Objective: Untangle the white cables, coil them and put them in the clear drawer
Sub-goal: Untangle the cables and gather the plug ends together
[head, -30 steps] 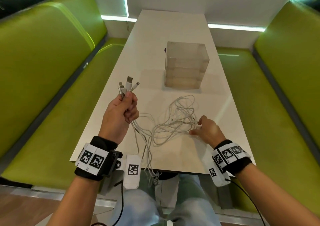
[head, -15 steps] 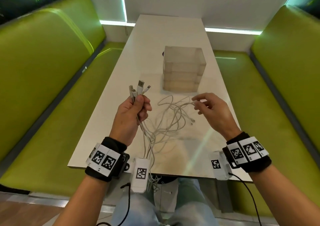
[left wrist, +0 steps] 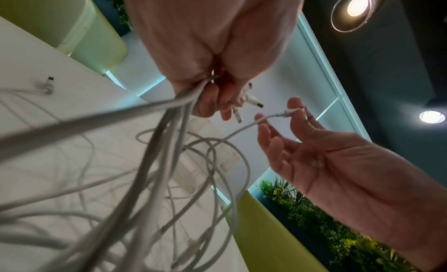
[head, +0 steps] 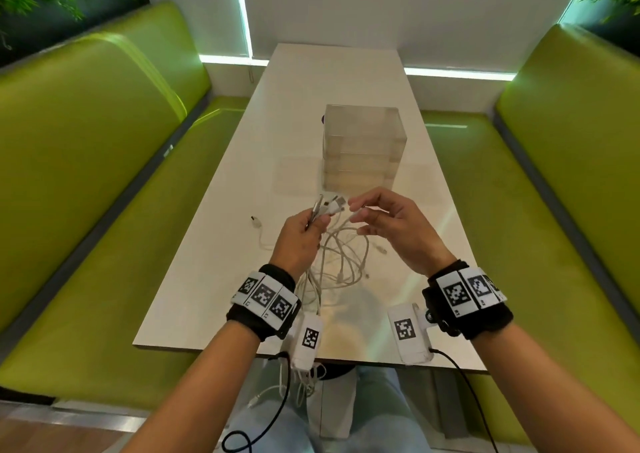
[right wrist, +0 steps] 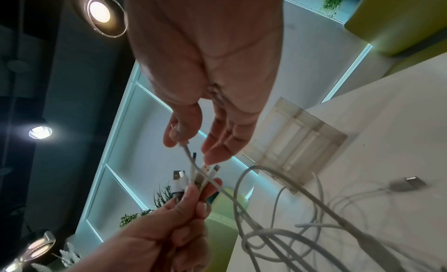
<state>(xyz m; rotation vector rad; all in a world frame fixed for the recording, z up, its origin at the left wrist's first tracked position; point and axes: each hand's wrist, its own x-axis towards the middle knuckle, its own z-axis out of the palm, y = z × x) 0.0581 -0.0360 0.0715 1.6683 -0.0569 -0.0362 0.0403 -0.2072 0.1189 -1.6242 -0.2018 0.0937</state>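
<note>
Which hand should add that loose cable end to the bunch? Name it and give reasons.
Right. The right hand already pinches the loose cable end beside the left hand, which grips the bunched plugs.

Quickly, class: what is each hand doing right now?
Left hand: grips a bunch of white cables near their plugs.
Right hand: pinches one cable end.

— What's in my left hand?
— A fistful of white cables, plugs poking out beside my right hand, which pinches one cable end.
— And the clear drawer unit?
— Just beyond both hands.
</note>
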